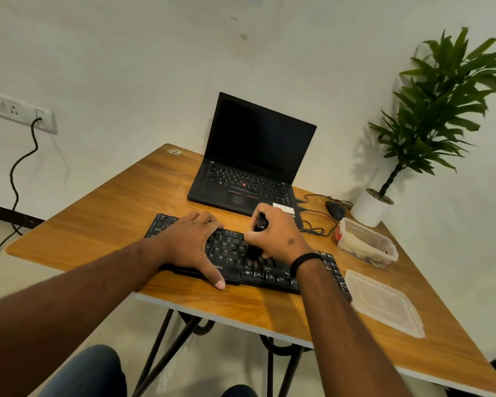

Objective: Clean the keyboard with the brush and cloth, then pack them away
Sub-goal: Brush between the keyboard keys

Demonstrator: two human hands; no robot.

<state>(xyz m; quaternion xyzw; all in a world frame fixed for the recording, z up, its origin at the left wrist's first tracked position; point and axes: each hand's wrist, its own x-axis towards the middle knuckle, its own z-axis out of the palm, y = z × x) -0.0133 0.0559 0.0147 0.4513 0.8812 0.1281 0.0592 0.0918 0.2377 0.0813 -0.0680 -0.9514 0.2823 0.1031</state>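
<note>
Right hand: the right hand (pixel 278 233) is curled round a black brush (pixel 258 233), held upright over the middle of the keyboard; the handle top shows between thumb and forefinger and the dark lower end meets the keys. A black band circles this wrist.
Left hand: the left hand (pixel 194 242) lies flat on the left half of the keyboard, fingers spread and straight, the thumb reaching to the near edge; it presses down and grips nothing.
Keyboard: the black keyboard (pixel 272 270) lies across the near part of the worktop, slanted, its right end hidden in part by the right forearm.
Cloth: something pale lies inside the container, too blurred to say whether it is the cloth.
Container: a clear plastic container (pixel 367 242) stands open to the right of the keyboard, near the pot.
Lid: its flat clear lid (pixel 384 302) lies just beside the keyboard's right end, nearer the front edge.
Laptop: an open black laptop (pixel 252 156) with a dark screen stands behind the keyboard.
Mouse: a black wired mouse (pixel 335 210) sits right of the laptop, its cable looped nearby.
Plant: a green plant in a white pot (pixel 370 207) occupies the far right corner.
Worktop: a wooden worktop (pixel 98 216) on black metal legs, set against a pale wall.
Wall socket: a socket strip (pixel 17 110) on the left wall carries a black cord.
</note>
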